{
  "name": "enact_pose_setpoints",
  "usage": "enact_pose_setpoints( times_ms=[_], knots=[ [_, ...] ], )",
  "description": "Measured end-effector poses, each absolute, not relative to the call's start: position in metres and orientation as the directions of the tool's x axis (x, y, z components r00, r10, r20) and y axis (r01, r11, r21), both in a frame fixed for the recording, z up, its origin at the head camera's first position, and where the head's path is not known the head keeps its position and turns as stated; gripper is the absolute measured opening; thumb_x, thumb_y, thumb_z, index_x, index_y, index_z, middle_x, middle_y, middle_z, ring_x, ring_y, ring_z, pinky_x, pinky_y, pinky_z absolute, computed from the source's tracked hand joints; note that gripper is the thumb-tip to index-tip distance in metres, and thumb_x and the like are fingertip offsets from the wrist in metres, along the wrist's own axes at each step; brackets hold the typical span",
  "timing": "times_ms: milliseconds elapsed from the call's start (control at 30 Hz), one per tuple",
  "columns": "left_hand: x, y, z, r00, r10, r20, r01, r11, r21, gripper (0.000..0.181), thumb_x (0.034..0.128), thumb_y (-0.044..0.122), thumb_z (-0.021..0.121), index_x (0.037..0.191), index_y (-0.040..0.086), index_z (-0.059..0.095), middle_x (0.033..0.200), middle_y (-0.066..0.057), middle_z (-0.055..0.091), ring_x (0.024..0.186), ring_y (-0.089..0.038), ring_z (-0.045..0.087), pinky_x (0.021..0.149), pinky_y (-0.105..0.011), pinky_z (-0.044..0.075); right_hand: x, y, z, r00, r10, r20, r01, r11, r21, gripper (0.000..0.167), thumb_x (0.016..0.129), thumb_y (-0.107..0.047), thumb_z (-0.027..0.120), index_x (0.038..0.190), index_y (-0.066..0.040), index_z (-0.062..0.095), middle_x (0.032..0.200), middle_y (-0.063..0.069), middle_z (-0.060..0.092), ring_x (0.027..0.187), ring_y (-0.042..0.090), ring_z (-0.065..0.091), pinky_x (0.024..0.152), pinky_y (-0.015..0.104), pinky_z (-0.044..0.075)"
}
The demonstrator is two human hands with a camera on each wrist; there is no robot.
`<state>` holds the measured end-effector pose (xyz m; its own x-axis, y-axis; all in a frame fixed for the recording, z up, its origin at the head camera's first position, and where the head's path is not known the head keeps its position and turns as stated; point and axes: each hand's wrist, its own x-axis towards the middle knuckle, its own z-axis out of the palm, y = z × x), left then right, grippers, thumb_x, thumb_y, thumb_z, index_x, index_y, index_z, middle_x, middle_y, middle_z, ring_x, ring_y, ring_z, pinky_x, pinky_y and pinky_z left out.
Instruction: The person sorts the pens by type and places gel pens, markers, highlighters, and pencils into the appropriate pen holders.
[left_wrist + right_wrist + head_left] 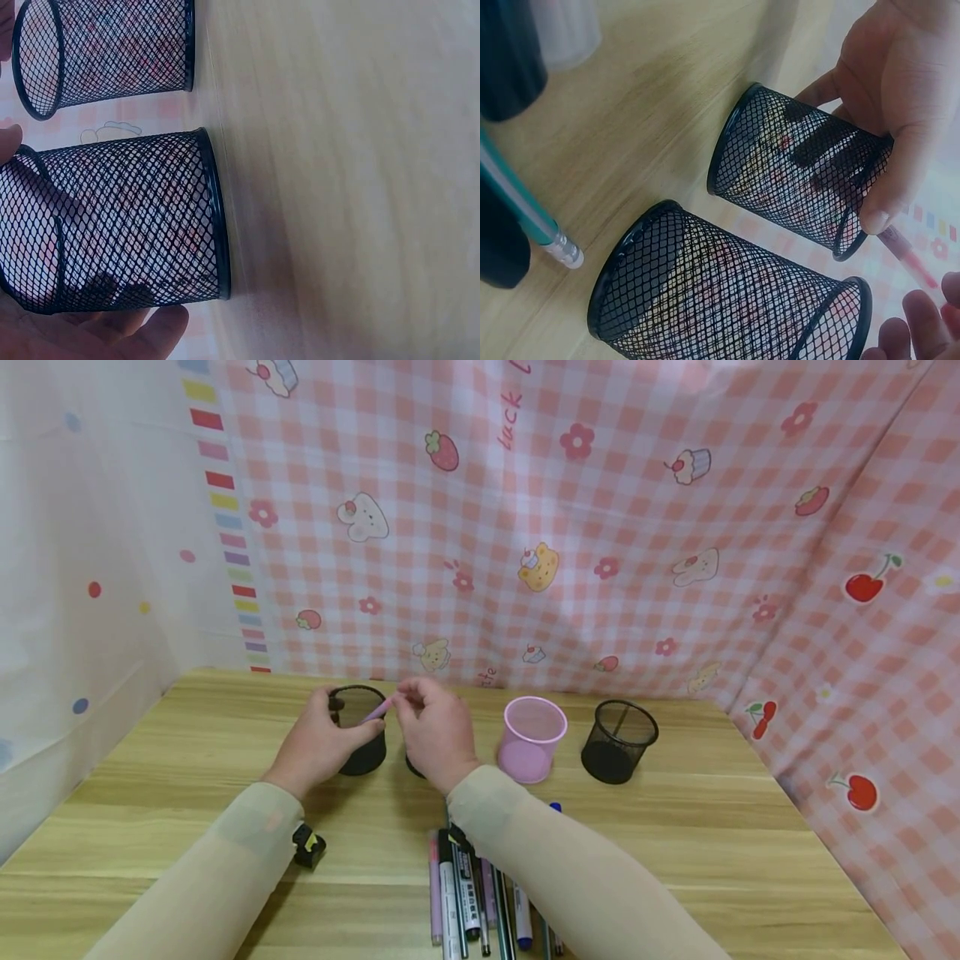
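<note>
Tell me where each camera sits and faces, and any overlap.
Head: on the head, facing forward-down at cups; left hand, right hand, sleeves show.
Left wrist: on that wrist, facing black mesh cups side-on; left fingers show below.
Right wrist: on that wrist, facing the same cups; right fingers, left hand show.
Shared: both wrist views show the black cup the left hand grips.

We saw a wood-grained table (720, 835). Behind it hung a pink-checked cloth (480, 510) with cartoon prints; to our right was a checked cherry-print cloth (885, 693), and to our left a white cloth (90, 527) with coloured dots.
</note>
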<state>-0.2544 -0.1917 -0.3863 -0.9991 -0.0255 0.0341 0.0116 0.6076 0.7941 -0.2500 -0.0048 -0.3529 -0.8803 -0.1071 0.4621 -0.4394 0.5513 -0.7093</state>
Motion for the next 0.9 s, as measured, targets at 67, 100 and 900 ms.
enact_pose_setpoints(
  times_ms=[67,100,900],
  knots=[
    [-0.255,-0.1921,-0.3871,-0.999,-0.024,0.036,0.014,0.607,0.794,0.114,0.089,0.072,0.069,0.164,0.002,0.018,0.162,-0.028,0.038,0.144,-0.047,0.044,0.114,-0.064,0.042,-0.2495,-0.0048,-0.3523,-0.881,-0.116,0.459,-0.438,0.568,-0.697,0.016,0.103,-0.02,0.07,0.115,-0.011,0.076,0.109,0.003,0.081,0.1,0.016,0.075,0.089,0.031,0.059],
    [-0.2553,-0.1923,-0.3874,-0.999,-0.024,0.036,0.014,0.607,0.794,0.114,0.089,0.072,0.069,0.164,0.002,0.019,0.162,-0.028,0.038,0.145,-0.047,0.044,0.115,-0.064,0.041,-0.2492,-0.0048,-0.352,-0.881,-0.12,0.458,-0.438,0.577,-0.69,0.016,0.103,-0.02,0.07,0.115,-0.011,0.076,0.109,0.002,0.081,0.1,0.016,0.075,0.089,0.031,0.059],
    [-0.2565,-0.191,-0.3877,-0.998,-0.039,0.047,0.013,0.617,0.787,0.107,0.0918,0.065,0.07,0.164,0.003,0.02,0.161,-0.028,0.038,0.143,-0.046,0.046,0.114,-0.063,0.042,-0.2474,-0.0076,-0.3497,-0.916,-0.17,0.365,-0.385,0.631,-0.673,0.018,0.104,-0.025,0.068,0.115,-0.014,0.078,0.101,-0.001,0.08,0.087,0.01,0.07,0.077,0.025,0.057]
  ],
)
